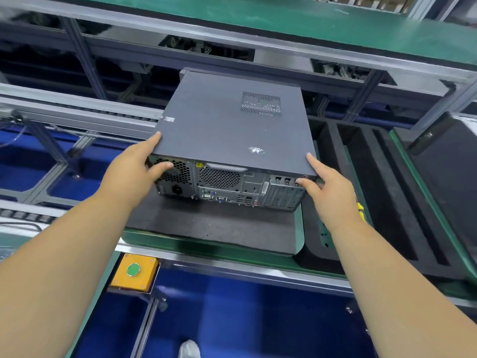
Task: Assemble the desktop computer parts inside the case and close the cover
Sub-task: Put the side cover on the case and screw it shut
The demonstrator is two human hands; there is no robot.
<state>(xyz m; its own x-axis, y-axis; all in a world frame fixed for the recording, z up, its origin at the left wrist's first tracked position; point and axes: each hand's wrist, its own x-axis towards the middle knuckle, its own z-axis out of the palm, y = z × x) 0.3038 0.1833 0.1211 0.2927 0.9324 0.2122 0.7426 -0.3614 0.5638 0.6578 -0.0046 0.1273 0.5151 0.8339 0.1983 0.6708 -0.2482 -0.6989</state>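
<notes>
A dark grey desktop computer case (227, 125) lies flat on a black foam mat (206, 223), its cover on and its rear panel with fans and ports facing me. My left hand (136, 166) holds the case's near left corner, fingers along the left side and thumb on the rear grille. My right hand (327, 187) holds the near right corner, index finger along the cover's edge and thumb against the rear panel. The case's interior is hidden by the cover.
The mat lies on a green pallet (300, 228) on the conveyor line. To the right sits a black foam tray (387, 192) with long slots. A yellow box with a green button (134, 272) is mounted below the near rail. Metal frames and a green shelf (284, 19) stand behind.
</notes>
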